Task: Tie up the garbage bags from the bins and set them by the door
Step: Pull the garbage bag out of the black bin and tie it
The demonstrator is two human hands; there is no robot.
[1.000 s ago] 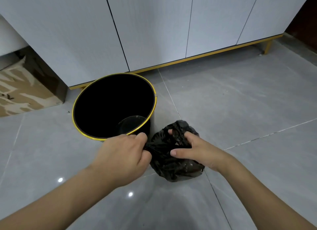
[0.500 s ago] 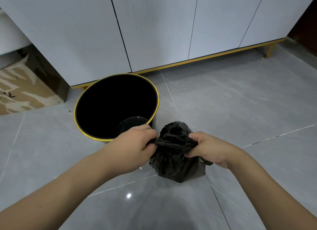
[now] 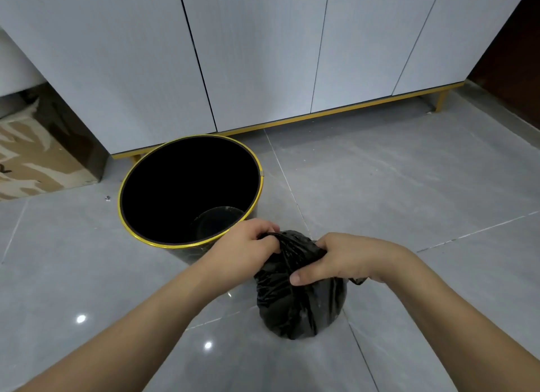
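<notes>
Black bag (image 3: pixel 301 304) sits just right of bin (image 3: pixel 190 187); left hand (image 3: pixel 248 245) and right hand (image 3: pixel 344 260) both clench its gathered neck, one each side; long axis upright.

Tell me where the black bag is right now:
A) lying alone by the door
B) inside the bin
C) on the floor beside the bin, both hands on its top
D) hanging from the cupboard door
C: the black bag sits on the floor beside the bin, its gathered top held by the left hand and right hand.
</notes>
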